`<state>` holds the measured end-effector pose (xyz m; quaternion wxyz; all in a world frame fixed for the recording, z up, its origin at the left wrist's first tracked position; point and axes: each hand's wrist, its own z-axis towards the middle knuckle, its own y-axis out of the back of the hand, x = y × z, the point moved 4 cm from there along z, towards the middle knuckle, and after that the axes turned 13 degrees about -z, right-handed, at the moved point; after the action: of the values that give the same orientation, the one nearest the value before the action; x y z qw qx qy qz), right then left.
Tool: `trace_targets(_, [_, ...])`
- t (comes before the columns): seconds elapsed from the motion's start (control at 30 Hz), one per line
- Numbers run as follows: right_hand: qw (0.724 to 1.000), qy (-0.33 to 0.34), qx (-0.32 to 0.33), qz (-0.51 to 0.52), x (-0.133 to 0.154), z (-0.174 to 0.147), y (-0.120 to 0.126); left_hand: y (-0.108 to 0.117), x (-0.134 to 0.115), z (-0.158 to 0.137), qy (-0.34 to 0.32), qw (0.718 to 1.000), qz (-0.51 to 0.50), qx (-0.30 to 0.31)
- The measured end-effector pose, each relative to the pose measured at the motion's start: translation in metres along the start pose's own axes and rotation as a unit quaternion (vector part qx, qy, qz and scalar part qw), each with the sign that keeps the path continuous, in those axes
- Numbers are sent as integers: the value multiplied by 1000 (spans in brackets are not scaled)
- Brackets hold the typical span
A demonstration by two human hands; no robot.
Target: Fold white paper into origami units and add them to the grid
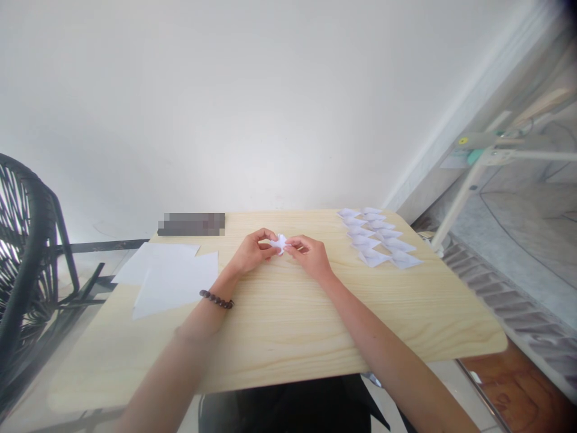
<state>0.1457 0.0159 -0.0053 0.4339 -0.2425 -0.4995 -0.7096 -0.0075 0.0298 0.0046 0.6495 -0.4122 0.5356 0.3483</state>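
A small piece of folded white paper (280,243) is held up between my two hands over the middle of the table. My left hand (256,249) pinches its left side between thumb and fingers. On the opposite side, my right hand (309,254) grips the paper's right edge with thumb and fingertips. The fingers partly cover the paper, so its exact folds cannot be made out. Two rows of folded white paper boats (378,237) stand at the far right of the table. Flat white paper sheets (180,285) lie on the left, overlapping.
The light wooden table (288,337) reaches to a white wall. A dark blurred-out object (192,224) lies at its back left. A black woven chair (31,240) stands to the left. On the right are a white metal frame (469,198) and a bed-like surface.
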Motion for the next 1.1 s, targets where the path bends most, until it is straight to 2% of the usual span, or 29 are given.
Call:
trace_targets(0.1, [1000, 13, -4, -12, 3, 1, -1, 3, 2, 0, 10, 1000, 9, -6])
trace_targets(0.37, [999, -11, 10, 36, 2, 0, 0, 1, -3, 1, -28, 999, -6, -25])
trace_targets(0.5, [999, -24, 18, 42, -1, 0, 0, 3, 0, 1, -9, 999, -19, -31])
trace_targets(0.6, [999, -22, 27, 21, -3, 0, -1, 3, 2, 2, 6, 1000, -19, -23])
trace_targets(0.87, [1000, 0, 10, -16, -1, 0, -1, 6, 4, 1, 28, 998, -23, -51])
trace_targets(1.1, [999, 3, 10, -30, 1, 0, 0, 6, 3, 1, 18, 999, -7, -42])
